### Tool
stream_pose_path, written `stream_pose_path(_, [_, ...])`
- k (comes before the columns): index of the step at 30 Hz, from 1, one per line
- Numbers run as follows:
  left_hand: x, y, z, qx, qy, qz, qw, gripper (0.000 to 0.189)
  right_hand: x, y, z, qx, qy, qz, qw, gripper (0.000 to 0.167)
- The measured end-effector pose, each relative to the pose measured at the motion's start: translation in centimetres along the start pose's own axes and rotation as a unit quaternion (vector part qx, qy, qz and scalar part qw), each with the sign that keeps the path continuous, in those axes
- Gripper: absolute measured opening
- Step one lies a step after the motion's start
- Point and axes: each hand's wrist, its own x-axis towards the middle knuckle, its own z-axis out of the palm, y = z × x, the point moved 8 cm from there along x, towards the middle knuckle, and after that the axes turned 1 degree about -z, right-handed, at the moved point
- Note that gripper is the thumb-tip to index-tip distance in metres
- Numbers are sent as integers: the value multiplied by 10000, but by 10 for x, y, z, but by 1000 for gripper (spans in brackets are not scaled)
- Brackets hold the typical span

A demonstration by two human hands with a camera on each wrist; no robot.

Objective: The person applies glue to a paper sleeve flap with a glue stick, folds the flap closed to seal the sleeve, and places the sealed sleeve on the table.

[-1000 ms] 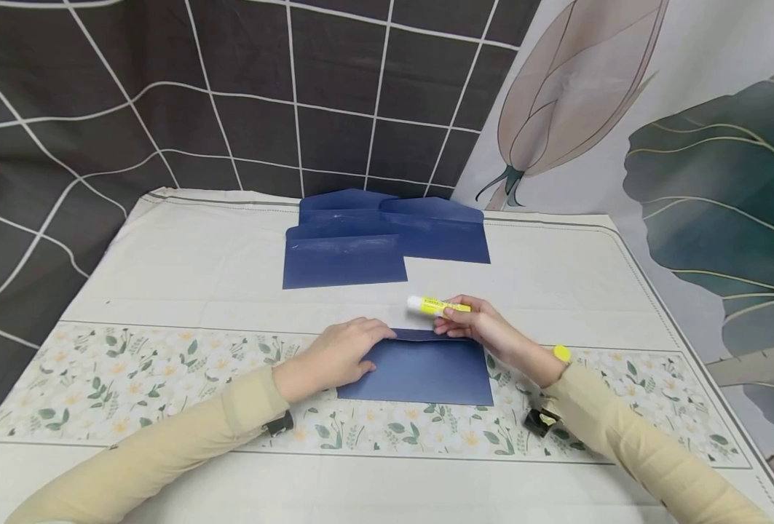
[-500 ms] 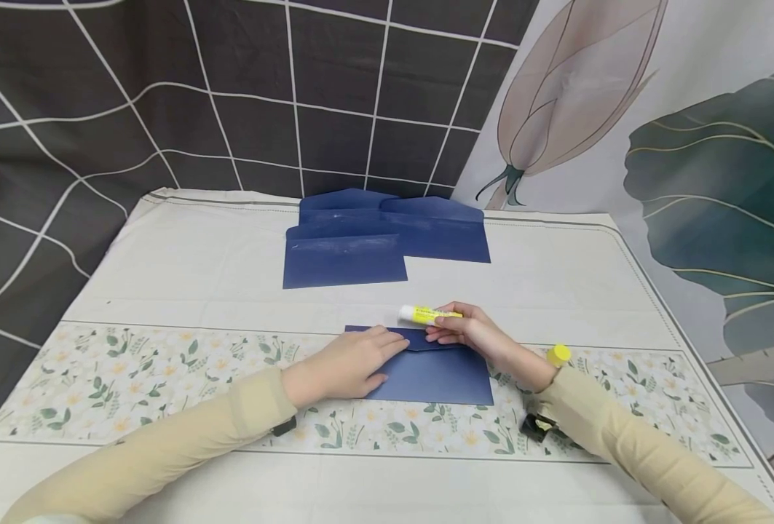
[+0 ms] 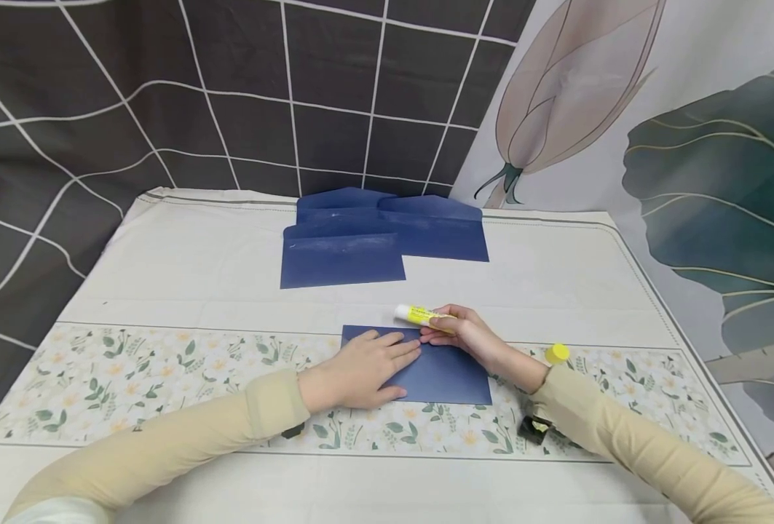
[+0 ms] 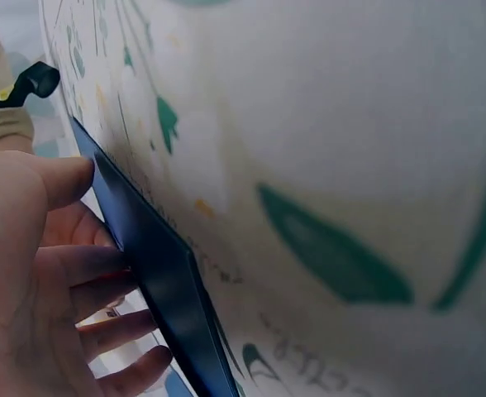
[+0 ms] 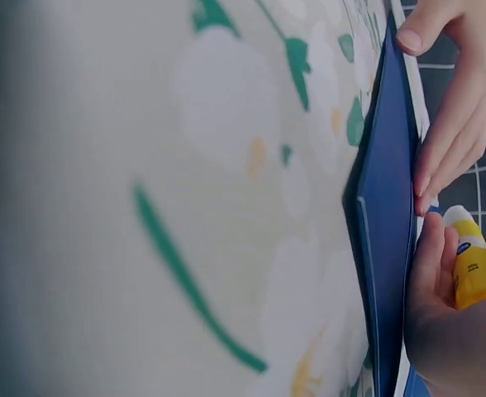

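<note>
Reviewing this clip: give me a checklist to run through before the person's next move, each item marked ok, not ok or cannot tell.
1. Left hand resting on the near envelope: ok.
2. Glue stick gripped by the right hand: ok.
3. Yellow cap on the glue stick: not ok; it sits apart, by the right sleeve.
4. Near envelope's flap fully stuck: cannot tell.
5. Far envelopes folded shut: not ok; flaps are up.

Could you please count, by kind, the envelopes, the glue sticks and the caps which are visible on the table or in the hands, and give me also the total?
Blue envelopes: 4
Glue stick: 1
Yellow cap: 1
Total: 6
</note>
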Motion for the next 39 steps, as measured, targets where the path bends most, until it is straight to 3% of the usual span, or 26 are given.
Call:
stream_pose_path(5, [0, 0, 3, -508, -147, -14, 9986, 69, 0, 1, 1, -51, 34, -41, 10000, 36])
stream_pose_path(11, [1, -1, 5, -1229, -364, -101, 9917, 74, 0, 1, 3, -407, 143, -237, 9988, 31])
stream_pose_path(18, [1, -3, 9, -1655, -598, -155, 9843, 77, -1, 3, 2, -707, 161, -311, 9969, 31])
stream_pose_path(26, [-9, -18, 12, -2632, -738, -164, 9618, 74, -2, 1, -5, -939, -45, -388, 9948, 33])
stream_pose_path(39, [-37, -38, 15, -2550, -570, -516, 9639, 72, -8, 5, -20, -743, -7, -276, 9969, 30])
